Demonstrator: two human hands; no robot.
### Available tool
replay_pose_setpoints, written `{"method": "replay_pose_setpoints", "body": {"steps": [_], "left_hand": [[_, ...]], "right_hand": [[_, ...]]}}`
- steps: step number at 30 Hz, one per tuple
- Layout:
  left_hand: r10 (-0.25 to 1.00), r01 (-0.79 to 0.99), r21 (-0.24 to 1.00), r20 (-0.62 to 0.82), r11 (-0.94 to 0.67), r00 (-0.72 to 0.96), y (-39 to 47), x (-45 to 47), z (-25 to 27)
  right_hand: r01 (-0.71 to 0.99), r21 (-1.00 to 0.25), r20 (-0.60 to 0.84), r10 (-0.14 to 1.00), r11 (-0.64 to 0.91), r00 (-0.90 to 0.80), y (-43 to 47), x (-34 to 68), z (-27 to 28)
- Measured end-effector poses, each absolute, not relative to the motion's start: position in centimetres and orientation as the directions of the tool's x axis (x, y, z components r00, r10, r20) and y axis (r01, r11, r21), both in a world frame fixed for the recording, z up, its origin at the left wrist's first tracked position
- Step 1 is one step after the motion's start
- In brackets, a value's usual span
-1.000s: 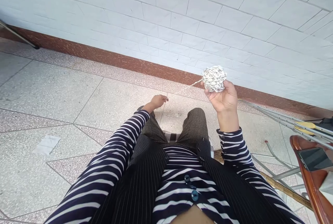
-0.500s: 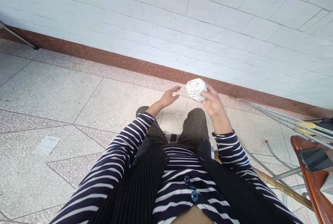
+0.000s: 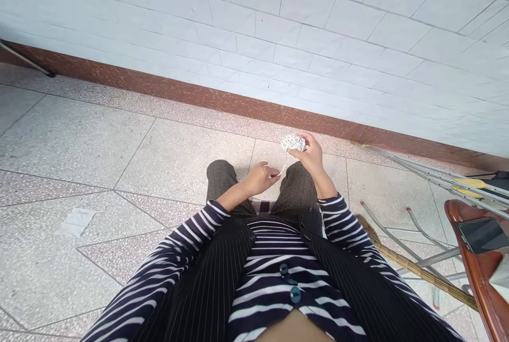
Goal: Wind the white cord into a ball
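A ball of white yarn (image 3: 292, 142) with dark flecks is held in front of my knees. My right hand (image 3: 312, 156) wraps round its right side, thumb below and fingers behind. From the ball's underside a short strand of yarn (image 3: 284, 167) runs down to the left. My left hand (image 3: 261, 177) pinches that strand between thumb and fingers, lower than the ball and above the gap between my legs.
A tiled wall (image 3: 254, 40) with a brown skirting stands ahead. At right are metal crutches (image 3: 421, 172), a straw broom (image 3: 421, 270) and a brown chair (image 3: 463, 246) bearing a phone (image 3: 485, 235). White paper (image 3: 77, 221) lies on the floor at left.
My right hand has brought the ball slightly down and left. My left hand has moved down and closed on the strand, which now shows between the hands.
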State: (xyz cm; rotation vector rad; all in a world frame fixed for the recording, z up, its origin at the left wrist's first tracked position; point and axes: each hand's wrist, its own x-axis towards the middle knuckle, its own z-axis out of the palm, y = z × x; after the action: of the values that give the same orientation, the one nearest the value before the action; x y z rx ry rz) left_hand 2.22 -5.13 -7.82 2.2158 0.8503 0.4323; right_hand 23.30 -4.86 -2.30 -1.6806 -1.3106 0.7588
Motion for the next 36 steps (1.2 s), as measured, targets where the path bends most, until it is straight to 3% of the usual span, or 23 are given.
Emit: {"method": "replay_pose_setpoints", "body": {"steps": [2,5,8,11,14,19,23,27,30,36], "left_hand": [[0.663,0.477,0.623,0.089,-0.619,0.744,-5.2,1.3,-6.9],[0.628,0.499,0.464,0.177,-0.732,0.758,-3.9,0.3,-5.0],[0.586,0.495,0.336,0.276,-0.801,0.761,-1.8,0.0,-3.3],[0.543,0.463,0.296,0.309,-0.835,0.781,-0.3,0.4,-2.6],[0.544,0.439,0.341,0.333,-0.831,0.770,0.4,0.8,-2.6],[0.647,0.450,0.500,0.348,-0.740,0.678,1.0,1.2,-3.3],[0.743,0.429,0.675,0.272,-0.600,0.612,1.3,1.5,-4.9],[0.790,0.423,0.770,0.167,-0.478,0.589,1.0,1.6,-7.0],[0.769,0.426,0.772,0.122,-0.471,0.628,0.4,1.4,-8.1],[0.718,0.519,0.613,0.116,-0.595,0.686,-2.0,0.1,-7.4]], "right_hand": [[0.604,-0.787,0.051,0.960,-0.130,0.274,-5.0,23.1,-4.3],[0.644,-0.754,-0.011,0.984,-0.125,0.178,-5.7,22.2,-6.4],[0.508,-0.857,-0.096,0.995,-0.085,0.006,-6.7,21.0,-7.3],[0.224,-0.963,-0.189,0.970,-0.152,-0.153,-7.7,20.2,-6.9],[-0.023,-0.967,-0.242,0.946,-0.253,-0.216,-8.3,20.2,-5.5],[-0.179,-0.956,-0.181,0.949,-0.232,-0.259,-8.7,20.9,-2.3],[-0.282,-0.937,-0.178,0.977,-0.205,-0.119,-8.1,21.5,-0.5],[-0.360,-0.918,-0.172,0.985,-0.168,-0.019,-7.5,22.3,1.0],[-0.331,-0.929,-0.185,0.982,-0.165,0.032,-7.2,22.9,2.2],[-0.116,-0.990,-0.105,0.955,-0.075,0.278,-5.1,23.6,2.3]]}}
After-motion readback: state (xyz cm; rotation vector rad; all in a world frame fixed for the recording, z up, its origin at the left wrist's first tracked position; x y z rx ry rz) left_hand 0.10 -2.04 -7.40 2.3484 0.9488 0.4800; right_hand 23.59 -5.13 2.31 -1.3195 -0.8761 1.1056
